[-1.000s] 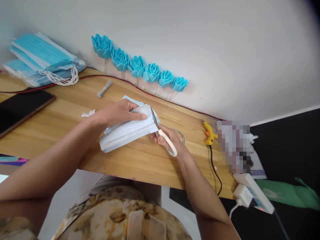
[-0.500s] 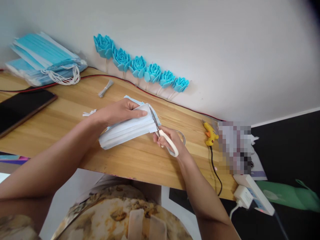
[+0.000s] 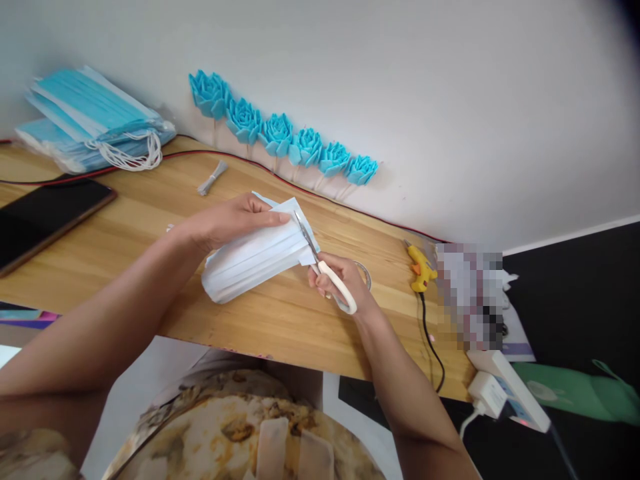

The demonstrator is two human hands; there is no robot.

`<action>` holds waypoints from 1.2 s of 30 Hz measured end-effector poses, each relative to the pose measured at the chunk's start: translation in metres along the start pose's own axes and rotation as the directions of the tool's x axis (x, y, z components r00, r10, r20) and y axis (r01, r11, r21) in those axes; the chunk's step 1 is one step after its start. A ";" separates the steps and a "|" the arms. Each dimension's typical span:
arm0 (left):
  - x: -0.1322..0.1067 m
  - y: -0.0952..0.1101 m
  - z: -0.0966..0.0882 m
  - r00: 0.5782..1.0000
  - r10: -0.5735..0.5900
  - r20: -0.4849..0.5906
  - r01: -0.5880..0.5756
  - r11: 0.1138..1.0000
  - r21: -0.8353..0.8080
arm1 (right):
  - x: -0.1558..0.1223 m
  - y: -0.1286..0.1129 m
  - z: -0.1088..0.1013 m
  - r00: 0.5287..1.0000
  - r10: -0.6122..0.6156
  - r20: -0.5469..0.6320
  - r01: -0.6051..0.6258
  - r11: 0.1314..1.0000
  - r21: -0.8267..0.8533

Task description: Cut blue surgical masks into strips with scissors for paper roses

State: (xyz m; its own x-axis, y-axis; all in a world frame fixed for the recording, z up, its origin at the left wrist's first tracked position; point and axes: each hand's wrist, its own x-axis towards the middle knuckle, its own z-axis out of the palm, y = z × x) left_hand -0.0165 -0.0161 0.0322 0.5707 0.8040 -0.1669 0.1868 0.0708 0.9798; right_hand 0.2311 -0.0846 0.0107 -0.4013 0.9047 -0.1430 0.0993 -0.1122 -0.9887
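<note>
My left hand [image 3: 245, 223] grips a pleated face mask [image 3: 260, 250], thumb on top of its pale side and the other fingers hidden beneath. A strip of light blue shows along the mask's far edge. In my right hand [image 3: 340, 273] is a pair of scissors [image 3: 339, 287] with white handles. Their blades lie across the mask's right end, and a small flap sticks out beside them. A ring-shaped item [image 3: 367, 275], perhaps a roll of tape, shows partly behind my right hand.
Several blue flowers on thin sticks [image 3: 277, 133] lean against the wall. Stacked face masks [image 3: 95, 107], a phone [image 3: 55, 213] and a bundle of grey ties [image 3: 213, 177] lie leftward. A yellow glue gun [image 3: 421, 265] with a black cord and a power strip [image 3: 520, 393] are rightward.
My left hand and the mask have shifted slightly, with the mask's far right corner now raised more beside the blades. The right hand with the scissors stays almost in place.
</note>
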 end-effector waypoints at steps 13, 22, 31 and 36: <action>0.001 -0.001 0.000 1.000 0.002 0.002 -0.002 0.998 -0.067 | 0.001 0.007 -0.001 1.000 -0.011 0.013 0.011 0.998 0.054; 0.006 -0.008 -0.003 0.999 0.034 0.017 -0.034 0.999 0.001 | 0.002 0.007 -0.002 1.000 0.011 0.009 -0.011 0.999 0.036; 0.006 -0.005 0.006 0.999 0.027 0.045 -0.029 0.998 0.051 | -0.003 0.001 -0.004 0.986 -0.048 0.158 0.072 0.986 -0.150; 0.007 -0.003 0.006 0.999 0.017 0.029 -0.019 0.997 0.079 | -0.002 0.004 -0.005 0.986 -0.060 0.158 0.085 0.984 -0.159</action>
State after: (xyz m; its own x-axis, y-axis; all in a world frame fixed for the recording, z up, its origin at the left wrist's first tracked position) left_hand -0.0082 -0.0148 0.0274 0.5964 0.7880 -0.1533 0.2386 0.0083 0.9711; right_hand 0.2371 -0.0844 0.0074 -0.5457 0.8333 -0.0891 0.2083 0.0319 -0.9775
